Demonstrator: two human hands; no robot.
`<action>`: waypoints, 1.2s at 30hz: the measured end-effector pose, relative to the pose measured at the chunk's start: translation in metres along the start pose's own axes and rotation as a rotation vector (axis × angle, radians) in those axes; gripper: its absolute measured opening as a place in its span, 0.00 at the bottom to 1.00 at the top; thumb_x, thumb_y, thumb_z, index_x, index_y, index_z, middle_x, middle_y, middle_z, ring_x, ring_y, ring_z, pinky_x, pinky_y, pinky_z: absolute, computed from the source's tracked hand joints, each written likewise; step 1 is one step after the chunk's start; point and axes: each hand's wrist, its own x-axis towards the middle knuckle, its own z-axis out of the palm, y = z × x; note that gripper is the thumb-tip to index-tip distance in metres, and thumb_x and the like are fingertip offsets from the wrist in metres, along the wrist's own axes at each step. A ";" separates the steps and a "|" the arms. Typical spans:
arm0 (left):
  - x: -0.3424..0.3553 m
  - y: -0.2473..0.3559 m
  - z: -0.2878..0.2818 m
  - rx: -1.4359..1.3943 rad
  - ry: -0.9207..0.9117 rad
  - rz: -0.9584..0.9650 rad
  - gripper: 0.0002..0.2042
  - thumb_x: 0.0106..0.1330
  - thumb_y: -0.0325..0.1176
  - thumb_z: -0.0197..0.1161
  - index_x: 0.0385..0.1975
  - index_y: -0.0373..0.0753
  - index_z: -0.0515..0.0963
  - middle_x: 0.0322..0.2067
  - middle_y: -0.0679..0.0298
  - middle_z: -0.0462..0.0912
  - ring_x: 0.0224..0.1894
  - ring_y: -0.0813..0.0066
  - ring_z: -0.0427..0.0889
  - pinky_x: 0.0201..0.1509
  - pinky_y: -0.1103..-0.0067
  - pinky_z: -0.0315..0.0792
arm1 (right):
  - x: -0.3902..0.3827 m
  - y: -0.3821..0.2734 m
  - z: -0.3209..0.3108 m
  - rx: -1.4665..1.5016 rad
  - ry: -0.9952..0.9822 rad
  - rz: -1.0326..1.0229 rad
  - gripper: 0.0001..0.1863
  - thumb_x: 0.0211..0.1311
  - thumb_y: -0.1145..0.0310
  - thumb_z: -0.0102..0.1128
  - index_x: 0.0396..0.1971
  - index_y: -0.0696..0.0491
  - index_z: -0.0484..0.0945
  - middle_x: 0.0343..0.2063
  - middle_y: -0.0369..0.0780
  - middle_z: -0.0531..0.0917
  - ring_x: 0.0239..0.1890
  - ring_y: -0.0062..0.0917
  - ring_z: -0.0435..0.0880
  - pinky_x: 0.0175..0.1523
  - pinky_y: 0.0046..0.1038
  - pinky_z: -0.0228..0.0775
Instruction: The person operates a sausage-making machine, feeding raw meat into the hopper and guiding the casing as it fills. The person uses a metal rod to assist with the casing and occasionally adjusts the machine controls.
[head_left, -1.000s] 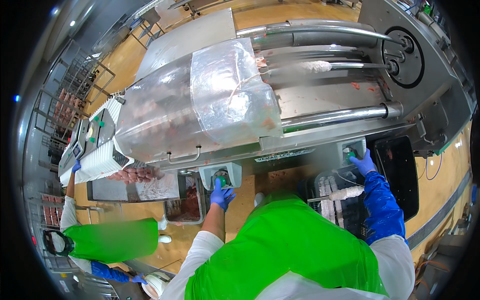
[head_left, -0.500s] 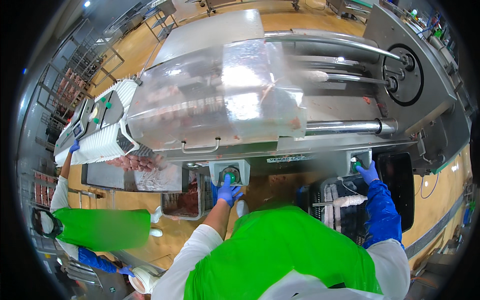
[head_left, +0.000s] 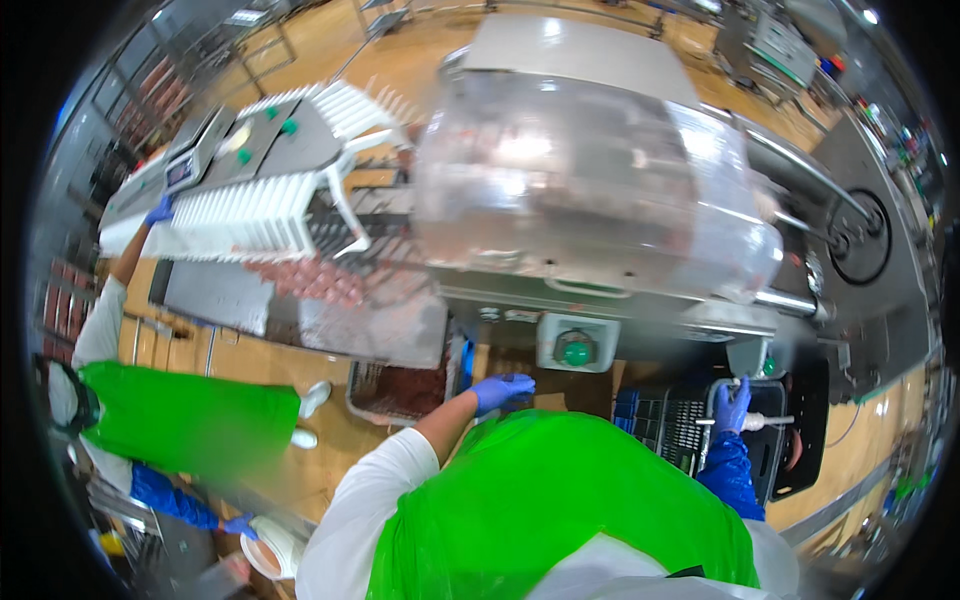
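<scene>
Sleeved rod: over/in blk crate, R hand at it.
R grip: fingers up; can't tell from here if holding.
L hand: fingers out, empty, nr green button.
Step, prob.: rod handling; next needs level hold.

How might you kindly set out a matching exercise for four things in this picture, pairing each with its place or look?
Column one:
1. Left hand
2. Right hand
3. Machine cover
4. Row of meat pieces

Column two:
A. Pink, at the metal tray
B. At the metal rod
C. Clear, on the steel machine
D. Nearest the left green button

Right pairs: 1-D, 2-B, 3-C, 4-A.
</scene>
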 end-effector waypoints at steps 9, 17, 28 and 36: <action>-0.075 -0.032 -0.153 -0.175 0.264 0.079 0.13 0.73 0.44 0.59 0.46 0.41 0.78 0.33 0.69 0.78 0.36 0.78 0.77 0.46 0.75 0.75 | -0.070 -0.218 0.113 0.208 -0.596 -0.041 0.50 0.61 0.62 0.71 0.76 0.53 0.47 0.64 0.53 0.71 0.60 0.35 0.77 0.62 0.33 0.71; -0.075 -0.055 -0.187 -0.084 0.360 0.145 0.19 0.72 0.45 0.62 0.54 0.39 0.78 0.41 0.69 0.82 0.39 0.81 0.78 0.42 0.82 0.73 | -0.074 -0.282 0.166 0.046 -0.548 -0.065 0.52 0.54 0.55 0.77 0.69 0.64 0.55 0.61 0.52 0.75 0.62 0.40 0.76 0.65 0.35 0.69; -0.084 -0.036 -0.222 -0.004 0.484 0.268 0.26 0.69 0.50 0.62 0.55 0.33 0.78 0.43 0.61 0.85 0.41 0.75 0.82 0.50 0.76 0.75 | -0.081 -0.272 0.172 0.177 -0.507 -0.026 0.56 0.51 0.55 0.80 0.71 0.62 0.51 0.63 0.53 0.72 0.65 0.37 0.72 0.68 0.33 0.64; -0.075 -0.035 -0.216 0.071 0.452 0.246 0.25 0.69 0.50 0.62 0.57 0.36 0.77 0.45 0.63 0.84 0.42 0.76 0.81 0.49 0.77 0.74 | -0.081 -0.282 0.166 0.207 -0.532 -0.025 0.54 0.52 0.59 0.79 0.70 0.61 0.51 0.62 0.51 0.73 0.63 0.34 0.74 0.67 0.32 0.66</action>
